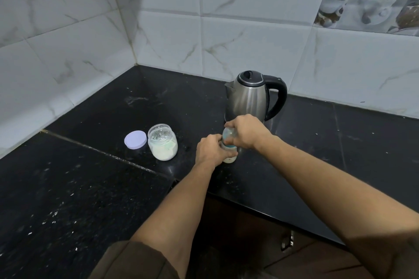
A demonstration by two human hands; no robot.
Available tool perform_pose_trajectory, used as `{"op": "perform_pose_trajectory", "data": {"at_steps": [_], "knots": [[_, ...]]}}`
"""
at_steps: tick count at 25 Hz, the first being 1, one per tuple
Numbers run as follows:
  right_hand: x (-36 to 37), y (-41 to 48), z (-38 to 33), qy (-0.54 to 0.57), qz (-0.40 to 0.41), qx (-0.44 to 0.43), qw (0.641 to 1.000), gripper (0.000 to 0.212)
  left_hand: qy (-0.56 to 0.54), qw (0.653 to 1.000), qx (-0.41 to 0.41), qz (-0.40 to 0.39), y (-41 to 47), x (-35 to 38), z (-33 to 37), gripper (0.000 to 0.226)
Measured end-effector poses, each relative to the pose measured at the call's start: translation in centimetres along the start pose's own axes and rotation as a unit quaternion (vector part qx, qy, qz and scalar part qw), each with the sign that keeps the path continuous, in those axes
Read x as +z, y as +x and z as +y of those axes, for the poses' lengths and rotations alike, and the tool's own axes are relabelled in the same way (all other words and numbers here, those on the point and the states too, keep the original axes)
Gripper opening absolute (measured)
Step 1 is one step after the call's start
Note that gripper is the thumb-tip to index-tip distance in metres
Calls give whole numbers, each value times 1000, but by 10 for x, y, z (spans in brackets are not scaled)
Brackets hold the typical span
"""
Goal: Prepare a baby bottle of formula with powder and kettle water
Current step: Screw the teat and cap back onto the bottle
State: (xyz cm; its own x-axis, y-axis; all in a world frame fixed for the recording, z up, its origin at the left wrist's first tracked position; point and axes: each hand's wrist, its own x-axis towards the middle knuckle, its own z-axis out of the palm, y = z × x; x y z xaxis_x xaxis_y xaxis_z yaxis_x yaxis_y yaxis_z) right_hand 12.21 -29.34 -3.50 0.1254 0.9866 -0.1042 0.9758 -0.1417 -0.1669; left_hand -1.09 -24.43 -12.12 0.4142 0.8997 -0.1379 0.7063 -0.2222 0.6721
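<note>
Bottle (229, 142) stands gripped between both hands, left (209, 150) low, right (243, 131) on top.

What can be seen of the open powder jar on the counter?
The powder jar is small, round and clear, glass or plastic, with a wide open mouth. White powder fills its lower part; a pale greenish shape inside may be a scoop. It stands upright on the black counter. Its lilac lid lies flat close beside it, on the left in view. No hand touches it: the left hand and right hand grip the baby bottle further right.
</note>
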Motion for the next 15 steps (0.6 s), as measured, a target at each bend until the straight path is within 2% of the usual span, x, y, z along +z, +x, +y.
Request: {"op": "perform_pose_trajectory", "data": {"at_steps": [3,10,12,15], "knots": [[6,5,7,-26,7,-27,999,54,-2,1000,3,1,-1,0,1,31],[28,0,19,-1,47,-57,997,57,9,1000,7,5,0,2,0,33],[34,-5,25,35,57,-63,996,68,28,999,20,6,0,-2,3,31],[37,-13,35,139,34,-72,987,102,37,999,35,19,3,-18,12,33]]}}
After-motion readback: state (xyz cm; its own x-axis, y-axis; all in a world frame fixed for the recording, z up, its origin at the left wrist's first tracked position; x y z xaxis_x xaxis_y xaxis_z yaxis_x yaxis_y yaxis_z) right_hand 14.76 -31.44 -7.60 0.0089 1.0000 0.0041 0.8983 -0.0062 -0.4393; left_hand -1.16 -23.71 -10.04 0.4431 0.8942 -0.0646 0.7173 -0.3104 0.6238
